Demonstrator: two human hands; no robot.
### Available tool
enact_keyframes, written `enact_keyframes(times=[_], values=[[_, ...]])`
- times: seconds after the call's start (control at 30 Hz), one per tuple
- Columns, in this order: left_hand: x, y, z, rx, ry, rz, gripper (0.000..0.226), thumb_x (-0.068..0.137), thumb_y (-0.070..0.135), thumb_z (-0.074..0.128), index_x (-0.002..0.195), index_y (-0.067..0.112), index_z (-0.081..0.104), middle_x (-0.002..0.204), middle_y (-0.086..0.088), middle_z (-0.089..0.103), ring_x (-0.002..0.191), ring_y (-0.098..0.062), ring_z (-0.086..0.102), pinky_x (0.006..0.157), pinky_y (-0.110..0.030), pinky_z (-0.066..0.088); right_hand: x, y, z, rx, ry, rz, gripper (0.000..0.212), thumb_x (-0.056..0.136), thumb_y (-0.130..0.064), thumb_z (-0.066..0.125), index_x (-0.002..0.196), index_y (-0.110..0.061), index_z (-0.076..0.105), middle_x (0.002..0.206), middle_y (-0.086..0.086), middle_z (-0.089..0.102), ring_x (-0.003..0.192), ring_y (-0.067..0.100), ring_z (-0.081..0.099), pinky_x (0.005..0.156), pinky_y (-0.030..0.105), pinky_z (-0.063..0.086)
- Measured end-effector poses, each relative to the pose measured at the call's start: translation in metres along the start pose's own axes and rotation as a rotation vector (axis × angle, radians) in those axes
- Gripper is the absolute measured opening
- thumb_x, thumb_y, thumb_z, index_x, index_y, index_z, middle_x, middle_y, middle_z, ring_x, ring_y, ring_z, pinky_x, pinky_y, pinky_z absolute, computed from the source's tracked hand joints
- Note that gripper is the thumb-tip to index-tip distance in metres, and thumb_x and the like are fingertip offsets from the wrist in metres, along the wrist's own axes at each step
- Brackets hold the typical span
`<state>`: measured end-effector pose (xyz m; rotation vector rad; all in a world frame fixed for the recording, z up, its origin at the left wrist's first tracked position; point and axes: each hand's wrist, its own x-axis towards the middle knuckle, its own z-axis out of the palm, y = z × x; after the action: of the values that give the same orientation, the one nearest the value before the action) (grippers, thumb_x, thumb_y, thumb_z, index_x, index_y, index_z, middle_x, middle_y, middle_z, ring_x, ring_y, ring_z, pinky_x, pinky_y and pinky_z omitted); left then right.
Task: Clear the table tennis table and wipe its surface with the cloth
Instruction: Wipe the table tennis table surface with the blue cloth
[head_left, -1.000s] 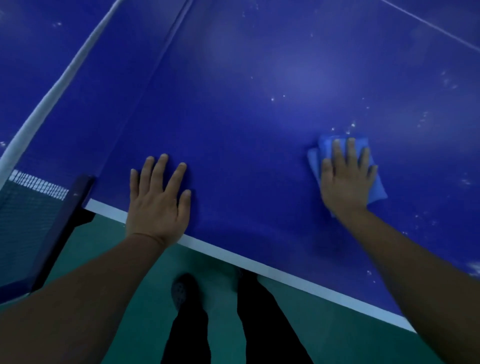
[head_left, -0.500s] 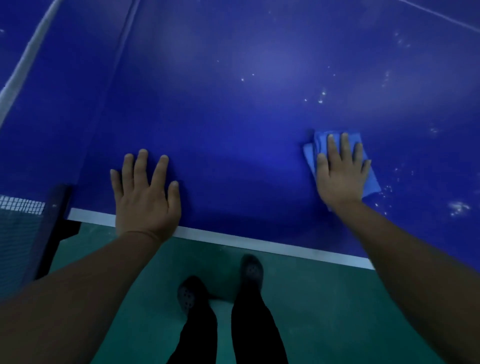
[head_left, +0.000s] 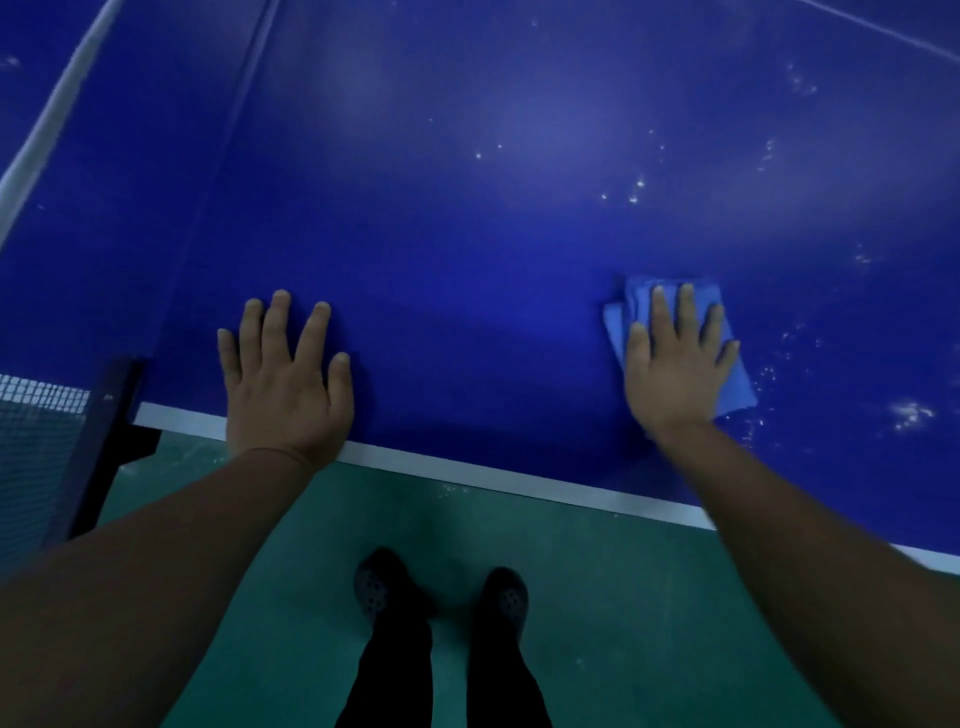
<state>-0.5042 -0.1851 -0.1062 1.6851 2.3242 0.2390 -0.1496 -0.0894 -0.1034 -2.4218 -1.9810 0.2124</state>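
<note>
The blue table tennis table (head_left: 467, 249) fills the upper view, with its white edge line running along the near side. A folded light-blue cloth (head_left: 735, 384) lies flat on it at the right. My right hand (head_left: 672, 364) presses on the cloth with straight, spread fingers and covers most of it. My left hand (head_left: 285, 379) rests flat on the bare table near the edge, fingers straight. White specks and smears dot the surface to the right of and beyond the cloth.
The net (head_left: 36, 150) with its white top band runs up the left side, held by a dark post clamp (head_left: 106, 415) at the table's edge. Below the edge are the green floor (head_left: 623, 597) and my legs and dark shoes (head_left: 384, 592).
My right hand and the cloth have slid nearer to the table's edge. The left hand stays flat near the edge. The view has shifted a little and my feet have stepped.
</note>
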Motion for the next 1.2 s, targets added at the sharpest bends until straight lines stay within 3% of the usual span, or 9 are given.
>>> enact_keyframes(times=[0.07,0.23,0.33,0.47,0.67,0.77,0.93,1.1,1.2], values=[[0.001,0.001,0.0,0.002,-0.004,0.001,0.064,0.098,0.05,0.02,0.156,0.023,0.025,0.165,-0.011,0.012,0.153,-0.027,-0.002,0.122,-0.049,-0.005,-0.029,-0.044,0.009,-0.004,0.053,-0.088,0.063,0.098,-0.052,0.017,0.155,-0.03,0.031,0.165,0.001,0.021,0.151,0.037,0.015,0.117,0.065,0.012],[0.0,0.0,-0.001,0.015,-0.002,-0.001,0.063,0.098,0.05,0.019,0.156,0.024,0.024,0.165,-0.011,0.012,0.153,-0.027,-0.002,0.122,-0.051,-0.003,-0.082,-0.062,0.025,-0.092,-0.088,-0.898,0.054,0.101,-0.05,0.031,0.15,-0.031,0.038,0.16,0.003,0.033,0.149,0.037,0.022,0.116,0.064,0.015],[0.001,-0.001,0.0,0.011,0.001,0.0,0.063,0.099,0.049,0.021,0.155,0.023,0.026,0.164,-0.011,0.013,0.153,-0.028,-0.001,0.123,-0.051,-0.003,-0.01,-0.021,0.014,-0.166,0.021,-0.575,0.057,0.102,-0.051,0.019,0.153,-0.028,0.033,0.161,0.005,0.031,0.147,0.04,0.025,0.112,0.067,0.023],[0.001,0.001,0.0,0.011,-0.007,-0.009,0.063,0.098,0.049,0.02,0.156,0.025,0.025,0.165,-0.01,0.013,0.153,-0.027,-0.001,0.123,-0.05,-0.004,0.03,-0.032,-0.002,0.019,-0.038,0.054,0.059,0.103,-0.05,0.015,0.159,-0.034,0.013,0.168,-0.004,0.002,0.153,0.03,-0.001,0.119,0.062,0.004],[0.002,0.001,0.001,0.016,0.002,-0.013,0.063,0.097,0.049,0.02,0.155,0.025,0.026,0.164,-0.008,0.014,0.153,-0.026,0.0,0.123,-0.05,-0.004,-0.018,-0.115,0.022,-0.119,-0.09,-0.791,0.057,0.1,-0.053,0.024,0.153,-0.033,0.034,0.163,-0.001,0.028,0.151,0.034,0.018,0.119,0.061,0.012],[0.003,0.0,0.003,0.025,0.011,-0.005,0.062,0.098,0.049,0.021,0.155,0.024,0.027,0.164,-0.009,0.016,0.153,-0.027,0.002,0.123,-0.049,-0.004,0.053,-0.097,0.011,-0.165,-0.062,-0.691,0.064,0.097,-0.056,0.013,0.156,-0.034,0.025,0.165,-0.002,0.022,0.152,0.033,0.014,0.118,0.061,0.013],[0.003,-0.003,0.004,0.017,0.025,0.001,0.061,0.098,0.047,0.024,0.154,0.023,0.03,0.163,-0.01,0.019,0.153,-0.028,0.005,0.122,-0.048,-0.005,0.125,-0.1,-0.006,0.03,-0.026,0.023,0.057,0.105,-0.05,0.017,0.159,-0.034,0.011,0.168,-0.005,0.001,0.153,0.029,-0.002,0.12,0.06,0.002],[0.003,0.0,0.004,0.045,0.031,-0.016,0.061,0.098,0.046,0.025,0.153,0.021,0.035,0.162,-0.011,0.023,0.152,-0.029,0.009,0.123,-0.05,0.0,0.061,-0.13,0.019,-0.105,-0.068,-0.766,0.058,0.101,-0.051,0.021,0.155,-0.032,0.031,0.164,-0.001,0.023,0.151,0.033,0.016,0.118,0.06,0.011],[0.002,0.0,0.004,0.05,0.017,-0.013,0.061,0.098,0.046,0.023,0.153,0.021,0.035,0.162,-0.011,0.023,0.152,-0.029,0.009,0.122,-0.052,0.003,0.129,-0.086,0.007,-0.139,0.019,-0.544,0.06,0.1,-0.05,0.022,0.155,-0.028,0.032,0.163,0.004,0.026,0.149,0.039,0.023,0.115,0.065,0.02]])
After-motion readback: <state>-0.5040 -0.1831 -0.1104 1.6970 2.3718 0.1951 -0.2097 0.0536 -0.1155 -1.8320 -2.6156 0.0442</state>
